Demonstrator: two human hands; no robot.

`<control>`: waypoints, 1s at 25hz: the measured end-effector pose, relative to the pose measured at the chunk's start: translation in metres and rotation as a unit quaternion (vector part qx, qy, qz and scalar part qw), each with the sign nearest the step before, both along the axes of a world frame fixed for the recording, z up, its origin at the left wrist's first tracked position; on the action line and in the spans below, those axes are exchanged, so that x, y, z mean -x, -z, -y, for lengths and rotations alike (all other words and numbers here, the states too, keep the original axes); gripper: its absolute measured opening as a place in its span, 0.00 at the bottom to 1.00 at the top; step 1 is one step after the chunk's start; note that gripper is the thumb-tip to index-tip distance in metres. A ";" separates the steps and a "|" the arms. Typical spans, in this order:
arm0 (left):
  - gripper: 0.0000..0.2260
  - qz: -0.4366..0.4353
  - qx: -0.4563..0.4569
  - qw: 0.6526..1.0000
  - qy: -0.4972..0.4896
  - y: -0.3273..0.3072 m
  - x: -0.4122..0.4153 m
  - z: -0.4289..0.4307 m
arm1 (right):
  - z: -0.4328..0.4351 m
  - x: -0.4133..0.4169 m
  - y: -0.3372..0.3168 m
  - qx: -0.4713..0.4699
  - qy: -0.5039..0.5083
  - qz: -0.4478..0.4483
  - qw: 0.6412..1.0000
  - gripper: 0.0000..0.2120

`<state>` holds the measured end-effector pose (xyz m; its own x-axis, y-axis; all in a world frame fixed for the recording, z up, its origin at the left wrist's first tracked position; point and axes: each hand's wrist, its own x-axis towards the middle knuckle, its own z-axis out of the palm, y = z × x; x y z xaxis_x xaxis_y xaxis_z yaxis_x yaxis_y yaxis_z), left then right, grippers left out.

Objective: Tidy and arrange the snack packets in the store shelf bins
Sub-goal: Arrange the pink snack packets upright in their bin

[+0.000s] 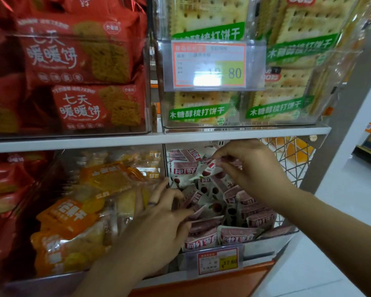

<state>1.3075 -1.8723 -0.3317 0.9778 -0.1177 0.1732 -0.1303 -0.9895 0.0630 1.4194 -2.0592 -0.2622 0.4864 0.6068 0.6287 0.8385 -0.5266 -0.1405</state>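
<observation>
Head view: the right hand pinches one packet between thumb and fingertips. It is lifted clear above the pile in the bin, likely to be laid back flat. Below and left of those fingers, the left hand spreads its fingers on loose packets, probably steadying them, and grips nothing I can see.

Two bare hands and forearms
A thin dark ring sits on one finger of the left hand; the right hand and forearm are bare.
</observation>
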 end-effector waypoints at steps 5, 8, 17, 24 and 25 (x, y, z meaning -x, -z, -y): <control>0.34 0.005 0.033 0.999 -0.009 0.001 0.004 0.000 | -0.041 -0.013 0.034 0.132 -0.051 0.040 0.989 0.08; 0.34 0.005 0.041 0.999 -0.007 0.001 0.007 -0.001 | -0.057 -0.027 0.037 0.151 -0.071 -0.133 0.977 0.16; 0.25 0.021 0.056 0.998 0.019 0.009 0.003 -0.007 | -0.038 -0.030 0.047 0.296 -0.130 -0.089 0.942 0.11; 0.19 0.049 0.103 0.993 -0.041 -0.013 -0.007 -0.010 | -0.039 -0.051 0.053 0.097 -0.026 -0.236 0.967 0.03; 0.19 0.058 0.096 0.992 -0.055 -0.020 -0.016 -0.012 | -0.040 -0.050 0.055 0.079 -0.019 -0.254 0.964 0.03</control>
<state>1.3231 -1.8600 -0.3116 0.9550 0.0347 0.2946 -0.0398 -0.9692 0.2431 1.4697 -2.0196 -0.3176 0.6829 0.6986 0.2135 0.7014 -0.5453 -0.4590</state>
